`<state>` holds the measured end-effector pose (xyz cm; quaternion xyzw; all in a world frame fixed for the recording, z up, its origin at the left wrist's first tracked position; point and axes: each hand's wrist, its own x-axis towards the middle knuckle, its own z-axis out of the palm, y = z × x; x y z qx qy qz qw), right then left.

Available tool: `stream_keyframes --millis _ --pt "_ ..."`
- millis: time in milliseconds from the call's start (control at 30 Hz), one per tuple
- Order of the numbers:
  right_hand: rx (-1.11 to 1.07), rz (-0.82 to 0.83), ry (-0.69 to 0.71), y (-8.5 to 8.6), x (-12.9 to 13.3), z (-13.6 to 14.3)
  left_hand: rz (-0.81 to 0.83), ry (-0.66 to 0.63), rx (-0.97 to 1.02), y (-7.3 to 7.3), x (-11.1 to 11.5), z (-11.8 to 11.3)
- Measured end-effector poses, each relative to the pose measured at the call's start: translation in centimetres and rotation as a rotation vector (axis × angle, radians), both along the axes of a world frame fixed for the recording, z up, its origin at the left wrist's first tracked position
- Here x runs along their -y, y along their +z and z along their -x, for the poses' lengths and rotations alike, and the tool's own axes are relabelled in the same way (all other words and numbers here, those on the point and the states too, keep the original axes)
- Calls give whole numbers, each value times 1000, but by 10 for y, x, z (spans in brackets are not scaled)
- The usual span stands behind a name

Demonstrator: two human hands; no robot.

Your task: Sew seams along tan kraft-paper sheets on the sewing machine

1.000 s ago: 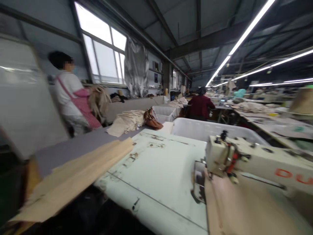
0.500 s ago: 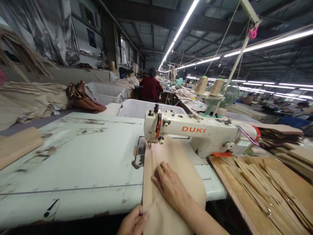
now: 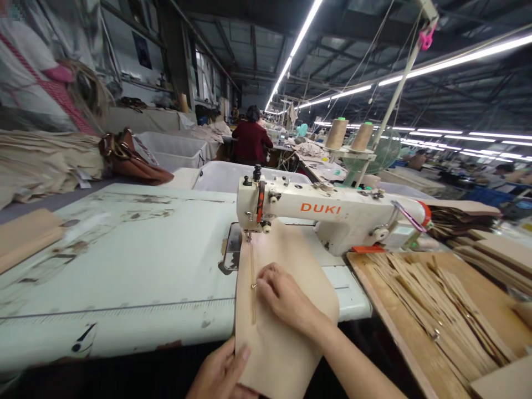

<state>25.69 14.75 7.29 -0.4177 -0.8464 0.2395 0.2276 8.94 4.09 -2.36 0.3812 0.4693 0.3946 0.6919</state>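
Observation:
A beige panel (image 3: 291,332), of leather or cloth, lies under the presser foot of a white DUKI sewing machine (image 3: 286,205). Along its left side runs a slim zipper (image 3: 253,310). My right hand (image 3: 282,291) rests on the panel with curled fingers, pinching the small metal zipper pull (image 3: 254,286) at thumb and fingertips. Down at the near left edge, my left hand (image 3: 224,368) grips the panel between thumb on top and fingers underneath. The panel's near end hangs over the table edge.
Beige zipper strips (image 3: 432,310) lie on a wooden board (image 3: 357,266) at right. A brown bag (image 3: 137,160) and stacked pieces (image 3: 45,160) sit at left. White bins (image 3: 208,172) stand behind the machine. A person in dark red (image 3: 251,138) sits beyond; another stands at far left.
My right hand has closed its fingers near the zipper, where the metal pull now shows. My left thumb now lies further over the panel's edge. A person has come into view at far left.

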Motion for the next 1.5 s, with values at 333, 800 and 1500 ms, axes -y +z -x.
stream_keyframes --millis 333,800,1500 --pt "229 -312 222 -49 78 -17 -8 153 127 10 -1 4" --pt "-74 304 10 5 44 -18 95 207 346 31 -12 0" --pt "-97 -109 57 -43 71 2 -6 234 368 31 -12 -5"
